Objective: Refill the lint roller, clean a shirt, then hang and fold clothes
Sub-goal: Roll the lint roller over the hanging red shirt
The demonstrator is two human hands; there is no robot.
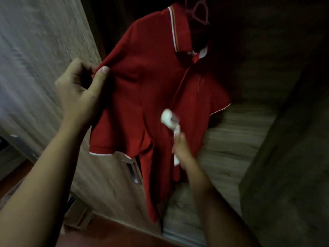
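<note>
A red polo shirt (151, 82) with white-trimmed collar and sleeves hangs on a pink hanger (200, 12) inside a wooden wardrobe. My left hand (83, 86) pinches the shirt's shoulder seam at its left edge and holds the cloth out. My right hand (181, 148) grips the handle of a white lint roller (169, 118), blurred by motion. The roller head lies against the shirt's front, below the chest.
A wooden wardrobe door (44, 59) stands open at the left. Another door panel with a recessed metal handle (132, 171) is below the shirt. The wardrobe's dark inside and its wooden wall (240, 131) lie behind and to the right. A reddish floor (110, 234) shows at the bottom.
</note>
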